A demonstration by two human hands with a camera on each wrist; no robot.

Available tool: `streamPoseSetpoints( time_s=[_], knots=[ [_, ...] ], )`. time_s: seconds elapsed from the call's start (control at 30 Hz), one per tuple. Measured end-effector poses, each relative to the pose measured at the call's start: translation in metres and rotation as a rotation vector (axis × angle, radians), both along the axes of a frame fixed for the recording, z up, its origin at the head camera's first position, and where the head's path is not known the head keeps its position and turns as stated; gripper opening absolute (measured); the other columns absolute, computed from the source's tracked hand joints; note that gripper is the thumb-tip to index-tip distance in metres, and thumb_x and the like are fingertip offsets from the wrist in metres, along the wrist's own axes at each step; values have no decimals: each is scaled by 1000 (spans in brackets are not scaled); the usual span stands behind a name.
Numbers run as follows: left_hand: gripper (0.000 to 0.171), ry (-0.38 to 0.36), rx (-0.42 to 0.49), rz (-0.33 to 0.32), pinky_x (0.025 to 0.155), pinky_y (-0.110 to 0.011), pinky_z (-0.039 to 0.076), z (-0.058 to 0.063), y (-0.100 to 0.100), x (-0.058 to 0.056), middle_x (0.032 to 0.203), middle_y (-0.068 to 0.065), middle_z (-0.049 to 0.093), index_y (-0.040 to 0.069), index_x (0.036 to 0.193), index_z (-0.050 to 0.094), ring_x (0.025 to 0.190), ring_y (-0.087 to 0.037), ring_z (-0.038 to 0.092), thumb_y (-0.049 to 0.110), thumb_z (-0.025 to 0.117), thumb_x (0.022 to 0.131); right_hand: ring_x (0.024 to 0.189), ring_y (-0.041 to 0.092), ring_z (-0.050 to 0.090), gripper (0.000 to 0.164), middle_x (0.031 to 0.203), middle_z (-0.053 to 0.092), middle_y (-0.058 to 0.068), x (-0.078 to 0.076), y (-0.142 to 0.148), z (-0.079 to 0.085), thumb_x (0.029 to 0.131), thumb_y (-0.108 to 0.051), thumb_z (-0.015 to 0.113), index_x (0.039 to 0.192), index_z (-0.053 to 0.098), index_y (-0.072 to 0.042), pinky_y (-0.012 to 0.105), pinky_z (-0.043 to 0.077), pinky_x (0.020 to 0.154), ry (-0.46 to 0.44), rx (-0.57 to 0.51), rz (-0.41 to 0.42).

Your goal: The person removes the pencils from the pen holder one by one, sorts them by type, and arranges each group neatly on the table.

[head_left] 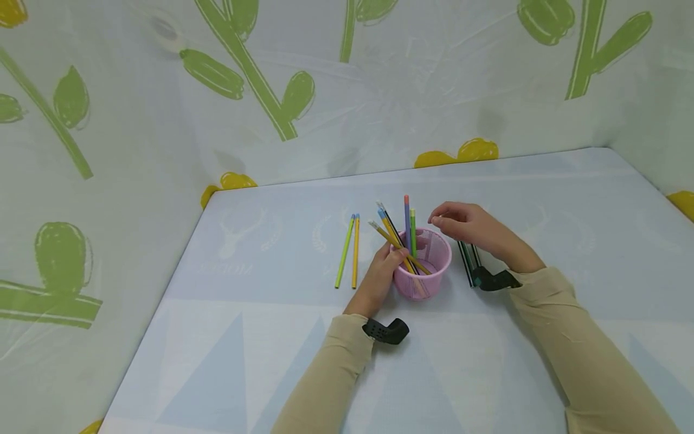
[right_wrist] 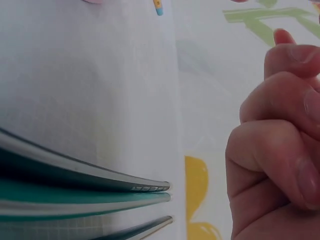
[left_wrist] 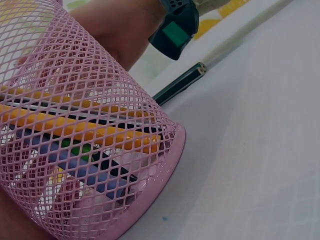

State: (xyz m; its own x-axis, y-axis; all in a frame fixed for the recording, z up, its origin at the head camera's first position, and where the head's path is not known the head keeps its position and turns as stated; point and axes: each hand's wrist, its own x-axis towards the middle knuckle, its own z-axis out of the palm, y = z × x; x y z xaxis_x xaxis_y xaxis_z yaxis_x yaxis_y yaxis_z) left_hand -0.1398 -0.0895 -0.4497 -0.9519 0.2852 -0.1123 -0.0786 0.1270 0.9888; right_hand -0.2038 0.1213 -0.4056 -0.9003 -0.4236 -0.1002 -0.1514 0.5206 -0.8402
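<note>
My left hand (head_left: pixel 381 274) grips a pink mesh pencil cup (head_left: pixel 446 265) by its left side. Several pencils lean inside, among them a purple pencil (head_left: pixel 407 220), a green pencil (head_left: pixel 413 232) and yellow and black ones; through the mesh in the left wrist view, an orange-yellow pencil (left_wrist: pixel 75 127) shows. Just right of the cup's rim hovers my right hand (head_left: pixel 474 226), fingers loosely bent, with nothing visible between them. Below it lie dark green striped pencils (head_left: pixel 465 262), partly covered by the hand and wrist camera; the right wrist view shows a teal-and-white pencil (right_wrist: pixel 85 202) among them.
Left of the cup, a light green pencil (head_left: pixel 344 250) and a yellow pencil (head_left: pixel 355 253) lie side by side on the pale patterned tabletop (head_left: pixel 217 349). A wall covering with green leaf prints (head_left: pixel 211 72) rises behind the table's far edge.
</note>
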Motion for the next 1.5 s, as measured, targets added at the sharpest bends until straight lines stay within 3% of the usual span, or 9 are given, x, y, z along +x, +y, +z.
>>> streamPoseSetpoints(
  time_s=[0.23, 0.93, 1.3, 1.5],
  knots=[
    [64, 5, 10, -3, 103, -35, 22, -1, 1, -1, 130, 16, 42, 32, 134, 36, 119, -1, 34, 59, 37, 77, 97, 23, 51, 34, 109, 56, 4, 1, 0, -1, 86, -43, 52, 109, 57, -18, 42, 47, 79, 8, 17, 36],
    [64, -8, 10, -1, 103, -34, 23, 0, 1, -1, 130, 16, 41, 33, 133, 36, 118, -1, 35, 60, 38, 76, 87, 27, 48, 28, 96, 55, 10, 4, -1, 2, 88, -33, 51, 111, 56, -17, 42, 46, 73, 4, -57, 174],
    [64, 8, 13, -4, 103, -36, 22, 0, 1, -1, 129, 12, 43, 29, 134, 37, 119, -5, 35, 59, 37, 77, 91, 26, 51, 30, 108, 59, 9, 4, -5, 2, 89, -35, 50, 112, 55, -17, 42, 46, 72, -27, -52, 167],
    [64, -19, -7, 5, 103, -35, 22, 0, 1, 0, 129, 16, 41, 32, 134, 36, 118, -2, 34, 61, 36, 76, 94, 26, 52, 31, 111, 59, 8, 5, -6, 3, 88, -36, 51, 112, 55, -17, 39, 46, 72, -27, -40, 157]
  ],
)
